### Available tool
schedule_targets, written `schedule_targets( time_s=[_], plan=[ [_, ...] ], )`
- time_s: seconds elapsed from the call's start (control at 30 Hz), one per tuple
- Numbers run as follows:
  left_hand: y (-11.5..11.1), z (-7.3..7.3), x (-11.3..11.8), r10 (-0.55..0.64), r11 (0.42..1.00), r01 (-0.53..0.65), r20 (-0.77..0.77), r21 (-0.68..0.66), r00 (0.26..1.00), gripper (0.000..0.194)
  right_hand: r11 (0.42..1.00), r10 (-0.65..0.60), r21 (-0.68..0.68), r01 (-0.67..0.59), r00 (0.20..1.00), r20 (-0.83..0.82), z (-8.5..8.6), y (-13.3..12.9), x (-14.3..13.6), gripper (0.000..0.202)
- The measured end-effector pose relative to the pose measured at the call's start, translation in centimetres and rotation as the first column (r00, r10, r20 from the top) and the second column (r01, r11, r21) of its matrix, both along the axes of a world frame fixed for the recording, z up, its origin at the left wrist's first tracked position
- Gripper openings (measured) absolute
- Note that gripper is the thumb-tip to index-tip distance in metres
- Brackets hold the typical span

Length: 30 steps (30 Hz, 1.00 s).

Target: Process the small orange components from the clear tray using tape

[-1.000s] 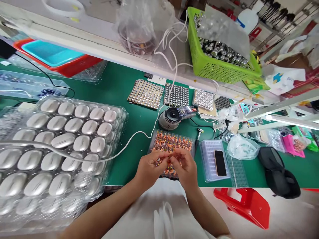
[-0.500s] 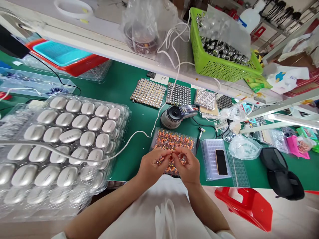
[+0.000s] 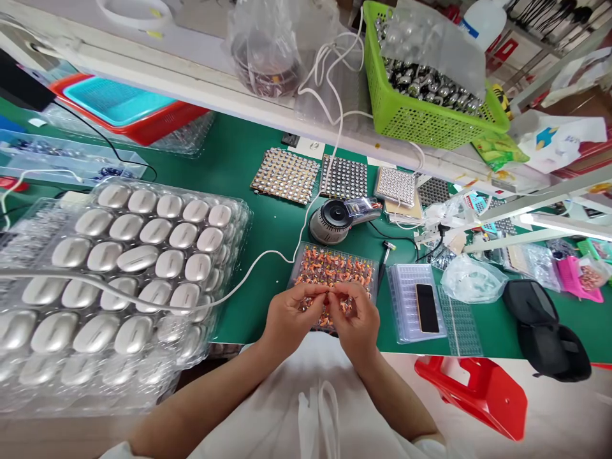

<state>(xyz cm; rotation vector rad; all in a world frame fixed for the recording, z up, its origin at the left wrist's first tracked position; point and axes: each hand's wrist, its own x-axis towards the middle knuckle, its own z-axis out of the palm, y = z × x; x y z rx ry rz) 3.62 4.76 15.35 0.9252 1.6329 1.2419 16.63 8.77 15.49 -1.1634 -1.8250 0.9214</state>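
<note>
My left hand (image 3: 292, 313) and my right hand (image 3: 354, 317) meet fingertip to fingertip over a clear tray of small orange parts (image 3: 308, 266) at the table's front edge. Both hands are closed in a pinch, and whatever lies between the fingertips is too small to name. Just behind the tray stands a round grey device with a black top (image 3: 329, 222). A small black-handled tool (image 3: 384, 260) lies to the right of the tray.
Stacked clear trays of silver oval cases (image 3: 90, 258) fill the left. A white cable (image 3: 261, 255) crosses the green table. Right are a phone (image 3: 426, 308) on trays and a black case (image 3: 540, 325). A green basket (image 3: 425, 127) sits on the shelf above.
The view has shifted slightly. Both hands remain over the orange parts, with their fingertips a little closer together.
</note>
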Motion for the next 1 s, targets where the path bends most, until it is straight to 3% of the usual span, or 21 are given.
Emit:
schedule_targets(
  time_s=[0.4, 0.73, 0.87, 1.0],
  plan=[
    [0.4, 0.0, 0.1, -0.009, 1.0, 0.009, 0.021, -0.018, 1.0, 0.014, 0.997, 0.018, 0.072, -0.017, 1.0, -0.001, -0.4, 0.1, -0.4, 0.019],
    [0.8, 0.1, 0.1, 0.0, 1.0, 0.002, 0.063, -0.028, 0.998, 0.014, 0.999, -0.001, 0.034, 0.001, 1.0, 0.004, -1.0, 0.1, -0.3, 0.016],
    [0.9, -0.2, -0.1, -0.007, 0.997, 0.015, 0.101, -0.081, 0.995, 0.017, 0.994, 0.035, -0.099, -0.038, 0.999, -0.029, -0.6, 0.7, 0.2, 0.016],
    [1.0, 0.0, -0.5, -0.015, 0.995, 0.024, 0.087, -0.099, 0.996, 0.019, 0.952, 0.104, -0.27, -0.147, 0.98, -0.167, 0.2, 1.8, 1.2, 0.011]
  ],
)
